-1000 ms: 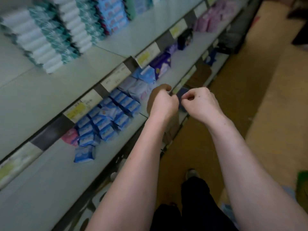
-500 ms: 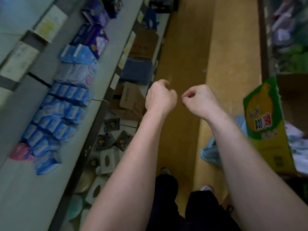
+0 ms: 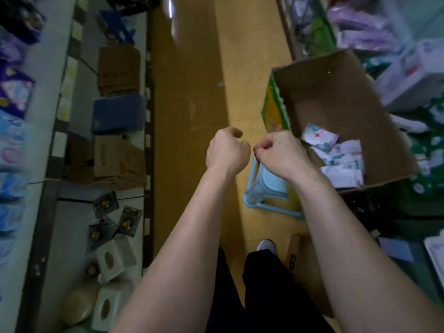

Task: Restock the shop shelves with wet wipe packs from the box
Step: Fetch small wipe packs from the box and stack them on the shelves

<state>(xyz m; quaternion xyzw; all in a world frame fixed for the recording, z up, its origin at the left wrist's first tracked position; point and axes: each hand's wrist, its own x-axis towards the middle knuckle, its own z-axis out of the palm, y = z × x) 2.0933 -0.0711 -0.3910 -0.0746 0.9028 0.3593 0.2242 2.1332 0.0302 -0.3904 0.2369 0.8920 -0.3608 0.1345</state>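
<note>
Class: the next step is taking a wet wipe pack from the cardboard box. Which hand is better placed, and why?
Probably the right. The right hand, holding nothing, is beside the box and close to the wet wipe packs; the left hand, also holding nothing, lies farther off over the aisle floor.

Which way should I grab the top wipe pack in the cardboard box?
Likely from above, through the open top of the box: its walls block the sides. The pack lies flat-side up on the heap, so pinch across its narrow width.
</note>
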